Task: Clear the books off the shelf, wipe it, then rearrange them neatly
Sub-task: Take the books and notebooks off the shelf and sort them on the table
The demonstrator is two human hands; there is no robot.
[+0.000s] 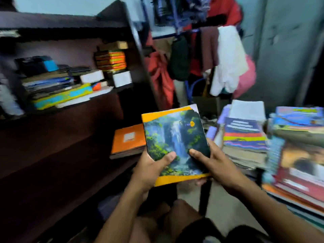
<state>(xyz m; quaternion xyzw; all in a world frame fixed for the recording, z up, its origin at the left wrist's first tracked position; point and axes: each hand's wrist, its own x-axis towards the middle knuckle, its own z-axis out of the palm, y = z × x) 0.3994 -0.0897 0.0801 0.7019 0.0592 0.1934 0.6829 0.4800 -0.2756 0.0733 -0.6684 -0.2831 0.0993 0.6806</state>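
A book with a waterfall picture and orange borders (175, 137) is held flat in front of me, near the middle of the view. My left hand (150, 169) grips its lower left corner, thumb on the cover. My right hand (212, 163) grips its lower right edge, thumb on top. An orange book (128, 139) lies on the dark shelf board (70, 155) just left of it. The upper shelf (115, 89) holds several books and small boxes. Piles of books (245, 137) stand at the right.
A dark wooden bookshelf side panel (138, 55) rises at centre. Clothes hang on a rack (201, 50) behind. More stacked books (301, 163) fill the right edge. Bare floor (228, 207) shows below my hands, beside my knees.
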